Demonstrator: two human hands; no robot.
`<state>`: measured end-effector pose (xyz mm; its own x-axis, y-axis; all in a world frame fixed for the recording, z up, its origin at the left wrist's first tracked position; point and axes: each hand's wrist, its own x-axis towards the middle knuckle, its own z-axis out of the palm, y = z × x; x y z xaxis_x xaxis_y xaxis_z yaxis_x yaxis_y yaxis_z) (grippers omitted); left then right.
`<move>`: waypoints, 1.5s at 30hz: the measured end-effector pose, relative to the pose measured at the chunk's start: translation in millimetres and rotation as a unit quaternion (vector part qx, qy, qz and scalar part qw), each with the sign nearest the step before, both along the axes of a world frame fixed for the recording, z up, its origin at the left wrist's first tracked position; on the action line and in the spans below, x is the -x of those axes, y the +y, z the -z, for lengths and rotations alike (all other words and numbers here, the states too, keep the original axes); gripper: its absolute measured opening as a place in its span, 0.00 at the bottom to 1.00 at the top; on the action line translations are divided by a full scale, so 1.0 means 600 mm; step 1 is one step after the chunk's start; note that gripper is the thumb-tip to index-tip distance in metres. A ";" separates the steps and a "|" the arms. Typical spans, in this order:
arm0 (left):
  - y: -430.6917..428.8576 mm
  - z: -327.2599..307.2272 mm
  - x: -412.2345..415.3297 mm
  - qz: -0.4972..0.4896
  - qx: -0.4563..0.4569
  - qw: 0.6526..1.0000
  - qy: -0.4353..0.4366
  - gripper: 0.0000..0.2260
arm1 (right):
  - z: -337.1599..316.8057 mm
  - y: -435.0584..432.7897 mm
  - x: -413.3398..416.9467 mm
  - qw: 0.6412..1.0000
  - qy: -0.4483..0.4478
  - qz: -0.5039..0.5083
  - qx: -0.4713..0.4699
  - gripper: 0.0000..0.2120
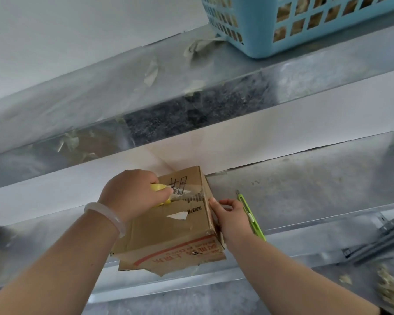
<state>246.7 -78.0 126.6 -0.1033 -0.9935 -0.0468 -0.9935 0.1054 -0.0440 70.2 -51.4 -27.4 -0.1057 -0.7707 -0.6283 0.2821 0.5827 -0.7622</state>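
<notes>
Cardboard box (168, 226) on the near shelf (305, 189), centre: probably light, stiff-walled, slick where taped. Left hand (132, 196) curls round a yellow cutter (157, 187) at the top seam; right hand (231, 215) clasps the right wall, the soundest hold.

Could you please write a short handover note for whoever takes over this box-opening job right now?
Left hand grips a yellow cutter, its tip at the tape on top of the box.
Right hand holds the box's right edge.
The box stands on the metal bench; a green cutter lies just right of it.
Done: tape looks partly cut.
Left: finish the cut, open the flaps.
</notes>
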 end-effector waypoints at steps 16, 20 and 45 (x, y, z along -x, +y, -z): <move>0.004 -0.020 -0.003 0.026 -0.015 1.000 0.005 0.20 | -0.126 -0.026 -0.006 0.734 0.442 -0.393 0.332 0.52; 0.003 -0.029 -0.026 0.054 -0.035 0.996 0.064 0.24 | -0.116 -0.033 -0.011 0.730 0.457 -0.390 0.325 0.54; 0.025 -0.033 -0.268 -0.054 0.061 0.986 0.144 0.22 | -0.131 -0.031 -0.010 0.701 0.513 -0.413 0.273 0.53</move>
